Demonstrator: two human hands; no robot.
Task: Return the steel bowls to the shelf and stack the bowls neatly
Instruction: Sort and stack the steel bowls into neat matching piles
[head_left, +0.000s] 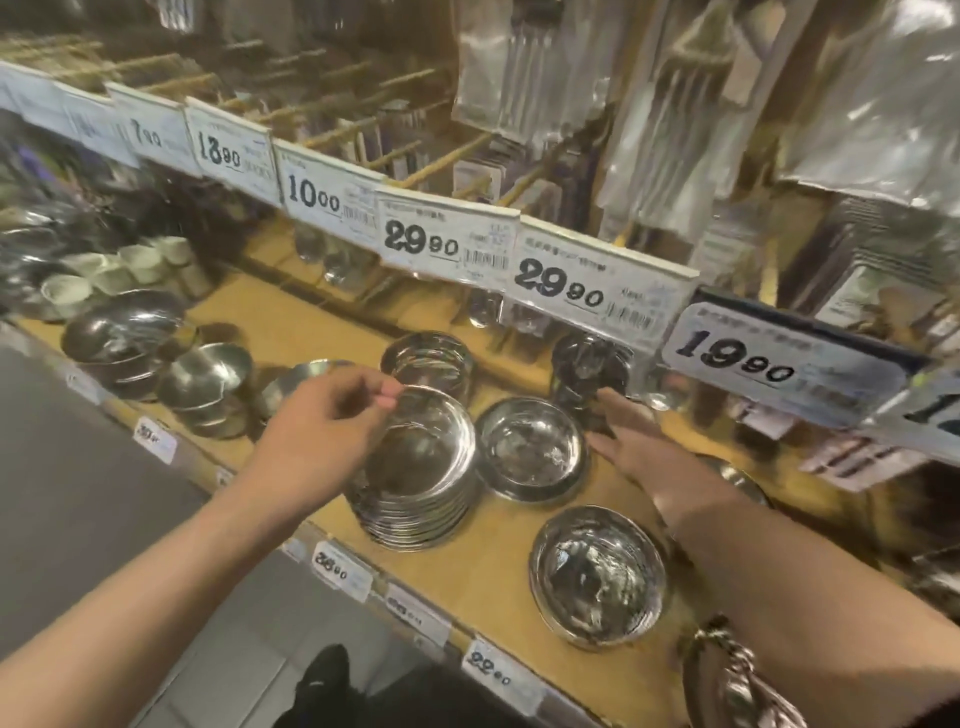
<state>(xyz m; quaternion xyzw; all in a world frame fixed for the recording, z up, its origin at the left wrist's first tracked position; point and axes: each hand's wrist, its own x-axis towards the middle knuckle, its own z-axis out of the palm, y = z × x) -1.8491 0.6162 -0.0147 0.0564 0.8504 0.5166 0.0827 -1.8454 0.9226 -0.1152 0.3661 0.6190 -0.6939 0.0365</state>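
Head view blurs my right hand, fingers flat beside a shiny steel bowl; my left hand hovers loosely curled over the mirror-bright bowl stack, holding nothing.

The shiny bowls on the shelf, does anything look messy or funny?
A bit messy. The tall stack of bowls leans, with its rims stepped sideways rather than lined up. Two bowls sit loose on the wooden shelf instead of stacked: one beside the stack and one nearer the front edge.

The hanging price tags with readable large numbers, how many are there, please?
6, in a row along the upper rail: 7.90, 13.90, 10.00, 29.90, 29.90, 19.90. Blurred ones may hide more.
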